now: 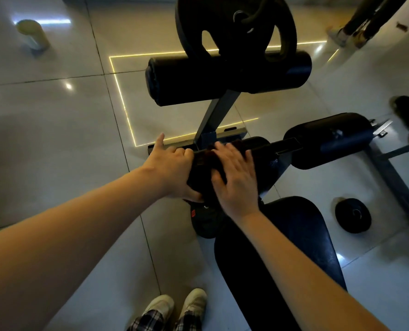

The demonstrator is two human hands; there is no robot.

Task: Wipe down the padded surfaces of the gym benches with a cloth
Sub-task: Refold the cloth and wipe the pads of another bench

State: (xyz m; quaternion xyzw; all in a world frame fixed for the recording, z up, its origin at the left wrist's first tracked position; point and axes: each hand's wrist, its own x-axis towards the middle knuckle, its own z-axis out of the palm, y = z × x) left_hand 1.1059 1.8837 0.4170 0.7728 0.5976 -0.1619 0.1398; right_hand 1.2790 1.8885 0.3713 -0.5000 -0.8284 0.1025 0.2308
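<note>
A dark cloth (204,163) is draped over the left black roller pad (263,161) of a gym bench. My left hand (174,173) grips the pad's left end, index finger pointing up, thumb under the pad. With spread, fairly straight fingers, my right hand (234,177) presses flat on the cloth. The bench's black padded seat (294,235) stretches toward me at lower right. A second roller pad (330,139) lies to the right on the same bar, and a larger upper roller pad (227,77) sits beyond on a grey post.
A black weight plate (236,27) hangs above the upper roller. A small plate (352,218) lies on the tiled floor at right, another under the pad. A pale cylinder (32,34) stands far left. A person's legs (363,22) are at top right. My shoes (177,306) show below.
</note>
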